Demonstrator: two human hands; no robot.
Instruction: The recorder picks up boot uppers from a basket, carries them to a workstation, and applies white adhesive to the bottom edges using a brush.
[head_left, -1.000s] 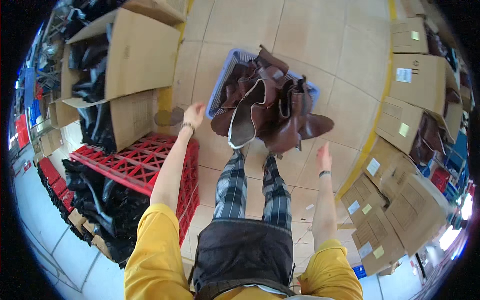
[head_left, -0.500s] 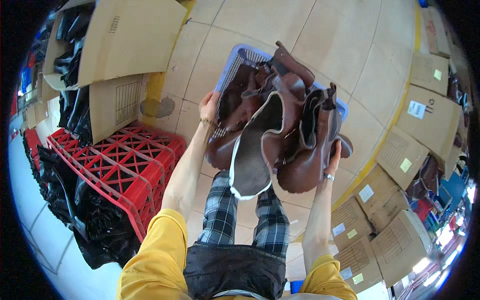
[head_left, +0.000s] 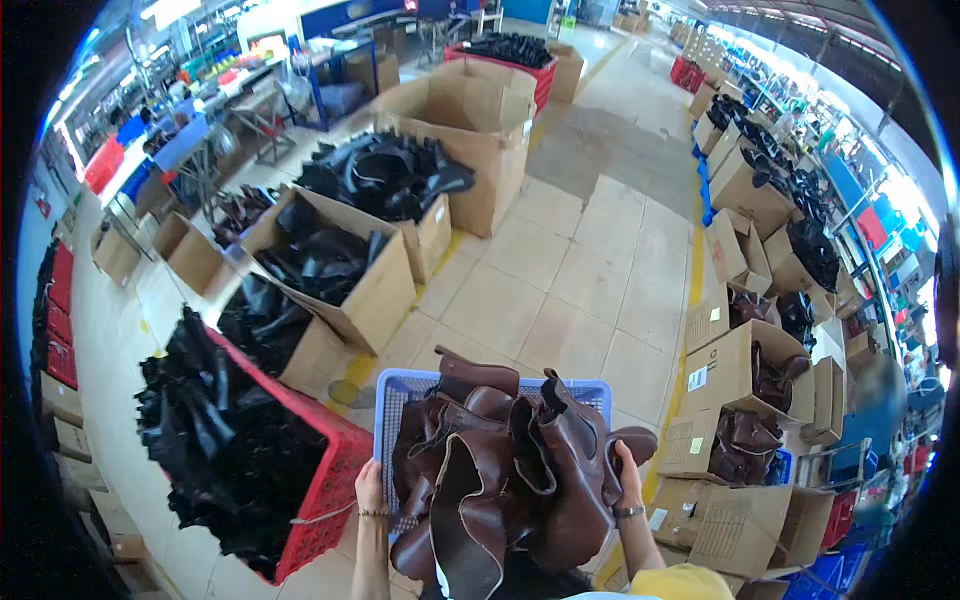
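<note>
Here, a blue plastic crate (head_left: 400, 395) heaped with brown leather boot pieces (head_left: 510, 470) is carried at six o'clock; the left hand (head_left: 368, 490) and right hand (head_left: 628, 478) each curl closed around a side rim. A red crate (head_left: 325, 480) of black leather sits at eight o'clock

Both forearms are bare from the lower edge of the view up to the hands. The left hand (head_left: 369, 487) has a thin beaded bracelet (head_left: 372, 513) round its wrist. The right hand (head_left: 627, 473) wears a dark wristwatch (head_left: 628, 512) on a narrow band. A yellow sleeve (head_left: 682, 583) covers the right upper arm at the bottom edge.
</note>
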